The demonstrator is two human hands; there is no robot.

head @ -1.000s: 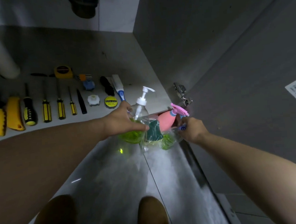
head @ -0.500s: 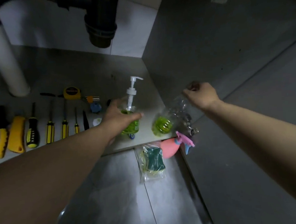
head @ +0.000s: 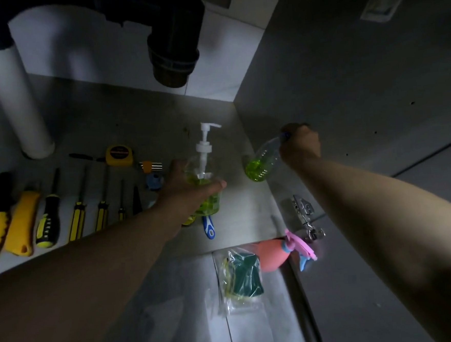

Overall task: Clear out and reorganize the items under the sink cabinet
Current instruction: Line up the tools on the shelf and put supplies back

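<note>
Inside the sink cabinet, the sorting looks well advanced. Along the left of the cabinet floor (head: 96,126) a row of tools lies side by side, among them a yellow utility knife (head: 22,222) and several screwdrivers (head: 79,218). A tape measure (head: 119,154) sits behind them, and a blue-handled brush (head: 209,226) lies near the front edge. The left hand (head: 183,195) has its fingers wrapped round the body of the pump bottle (head: 204,169) of green liquid. It holds the bottle upright over the right half of the cabinet floor; whether the base touches down I cannot tell. The right hand (head: 300,145) grips the small clear bottle (head: 262,163) by its capped neck, tilted, with its base low beside the right wall. Both bottles, I judge, are being set in place. The pink spray bottle (head: 271,255) and the bagged sponges (head: 242,276) are left to do. They lie outside on the kitchen floor (head: 176,321), just before the cabinet's front edge, not yet put away.
</note>
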